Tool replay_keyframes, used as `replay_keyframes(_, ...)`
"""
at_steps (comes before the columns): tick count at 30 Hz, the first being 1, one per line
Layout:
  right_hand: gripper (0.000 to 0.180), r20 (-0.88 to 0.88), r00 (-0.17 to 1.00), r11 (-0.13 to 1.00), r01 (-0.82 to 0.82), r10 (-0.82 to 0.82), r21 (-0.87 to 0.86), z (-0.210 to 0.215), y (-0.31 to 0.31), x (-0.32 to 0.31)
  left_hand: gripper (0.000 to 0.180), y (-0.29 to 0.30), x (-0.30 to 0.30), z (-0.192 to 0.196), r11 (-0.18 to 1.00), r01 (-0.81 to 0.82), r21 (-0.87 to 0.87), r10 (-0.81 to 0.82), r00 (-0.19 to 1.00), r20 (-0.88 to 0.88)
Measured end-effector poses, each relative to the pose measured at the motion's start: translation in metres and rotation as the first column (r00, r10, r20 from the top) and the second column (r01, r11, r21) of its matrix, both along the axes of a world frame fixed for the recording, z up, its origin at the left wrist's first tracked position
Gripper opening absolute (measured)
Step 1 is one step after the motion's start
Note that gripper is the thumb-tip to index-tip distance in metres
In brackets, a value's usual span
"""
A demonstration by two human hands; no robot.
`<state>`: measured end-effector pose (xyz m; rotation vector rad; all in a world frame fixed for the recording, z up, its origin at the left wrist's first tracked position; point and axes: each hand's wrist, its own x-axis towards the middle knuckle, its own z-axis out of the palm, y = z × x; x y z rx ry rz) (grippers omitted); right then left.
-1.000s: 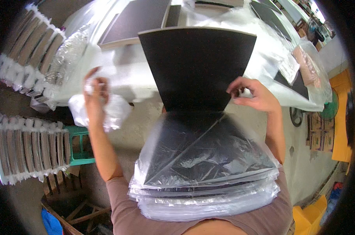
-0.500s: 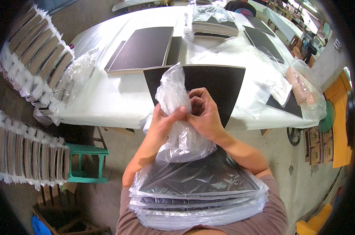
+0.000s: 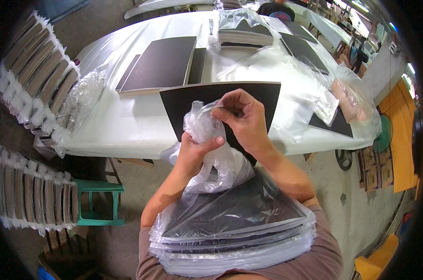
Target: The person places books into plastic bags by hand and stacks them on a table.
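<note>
My left hand [image 3: 193,151] is closed around the bunched neck of a clear plastic bag [image 3: 200,126]. My right hand [image 3: 243,119] pinches the bag's loose end above it, fingertips curled. Below my hands the crumpled plastic spreads over a stack of black sheets in clear plastic [image 3: 235,210], which lies against my body with several layered edges towards me. Just beyond my hands a black board [image 3: 270,100] stands tilted at the table's near edge; its lower part is hidden behind my hands and the bag.
On the white-covered table [image 3: 113,135] lie black boards [image 3: 160,63], a plastic-topped stack [image 3: 246,37], loose plastic film [image 3: 277,70] and a bagged pinkish roll [image 3: 351,95]. Bundled stacks [image 3: 34,186] stand at left by a green stool [image 3: 99,200]. A person [image 3: 277,10] is at the far side.
My right hand has risen from beside my left thumb to the bag's top, pulling its end rightward. My left hand has slid slightly lower on the bunched plastic. The view has shifted slightly.
</note>
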<state>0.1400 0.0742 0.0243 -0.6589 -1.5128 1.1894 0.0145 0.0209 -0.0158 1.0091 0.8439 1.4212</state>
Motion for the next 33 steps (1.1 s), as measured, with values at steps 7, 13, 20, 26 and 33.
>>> replay_keyframes(7, 0.031, -0.035, 0.999, 0.999, 0.022, -0.02, 0.05, -0.008, -0.002, 0.005, 0.029, 0.011, -0.007, -0.002, 0.992, 0.048, -0.117, 0.01, 0.893, 0.449)
replay_keyframes(13, 0.031, 0.017, 1.0, 0.998, -0.021, 0.02, 0.066, 0.004, -0.005, 0.007, 0.019, 0.004, 0.0, -0.001, 0.993, -0.11, -0.031, 0.114, 0.943, 0.312)
replay_keyframes(20, 0.027, -0.125, 0.976, 0.984, 0.177, -0.178, -0.017, 0.004, 0.022, 0.048, 0.034, 0.007, -0.07, -0.007, 0.758, -0.64, -0.126, 0.636, 0.681, 0.363)
replay_keyframes(26, 0.015, -0.009, 0.971, 0.971, 0.238, -0.238, -0.004, 0.002, 0.019, 0.08, 0.054, -0.02, -0.187, -0.004, 0.32, -0.775, 0.546, 0.88, 0.029, -0.475)
replay_keyframes(33, 0.009, 0.15, 0.962, 0.969, 0.209, -0.228, 0.133, 0.0, 0.008, 0.056, 0.038, 0.002, -0.055, 0.05, 0.901, -0.432, 0.046, 0.384, 0.741, -0.552)
